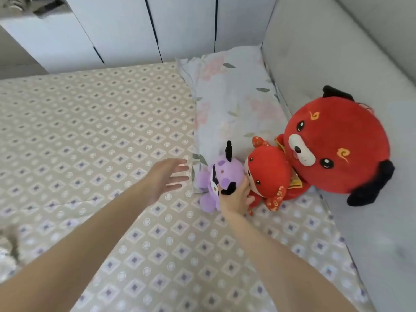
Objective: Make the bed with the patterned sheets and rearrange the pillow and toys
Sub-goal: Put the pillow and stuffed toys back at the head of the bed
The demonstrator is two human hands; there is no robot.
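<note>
A beige sheet [101, 136] with a diamond pattern lies flat over the bed. At its head a floral pillow [234, 97] lies along the grey padded headboard [315, 64]. A purple plush toy [213, 176] stands at the pillow's near end, beside a small red plush [267, 174] and a large round red plush [335, 145] that leans on the headboard. My right hand [234, 199] grips the purple toy from below, between it and the small red plush. Just left of the purple toy my left hand [166, 176] hovers with fingers spread, holding nothing.
White wardrobe doors [139, 30] stand beyond the far side of the bed. A grey padded side panel [382, 244] runs along the right. A blurred pale object [6, 251] shows at the left edge.
</note>
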